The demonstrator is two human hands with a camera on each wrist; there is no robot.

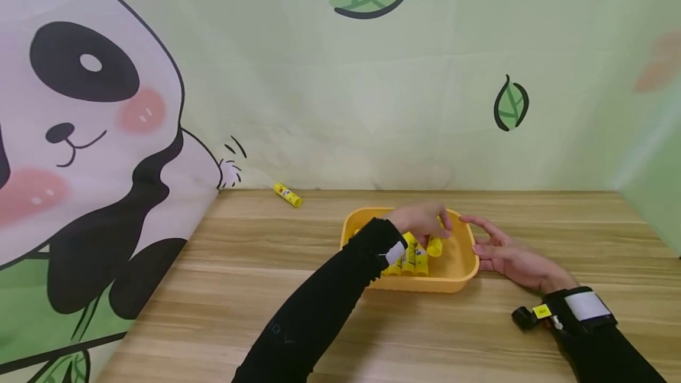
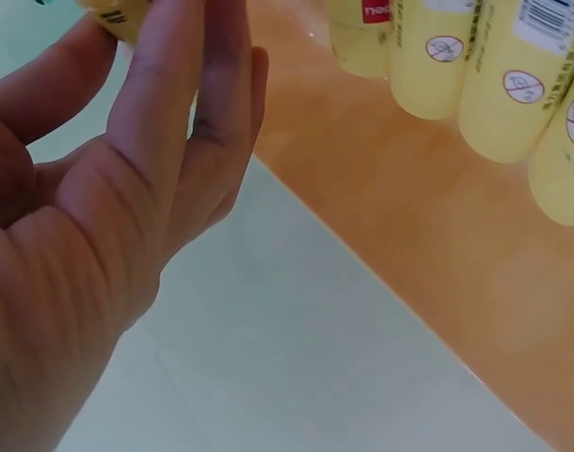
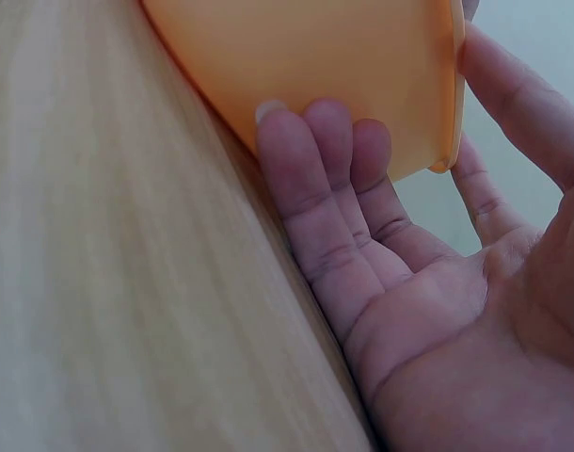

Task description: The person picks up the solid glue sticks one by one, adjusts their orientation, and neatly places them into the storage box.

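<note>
A yellow-orange plastic basket (image 1: 452,284) sits on the table, with several yellow glue sticks (image 1: 408,262) lying side by side in its left part. My left hand (image 1: 422,220) reaches over the basket and pinches another glue stick (image 1: 435,247), just right of that row. Only the end of this stick shows between thumb and fingers in the left wrist view. My right hand (image 1: 513,259) is at the basket's right end. Its fingers (image 3: 296,169) lie fairly straight against the outer wall, and the thumb touches the rim (image 3: 454,85).
One more glue stick (image 1: 288,195) lies on the wooden table (image 1: 255,253) near its back edge, left of the basket. Behind stands a pale green backdrop (image 1: 298,87) printed with a panda and leaves.
</note>
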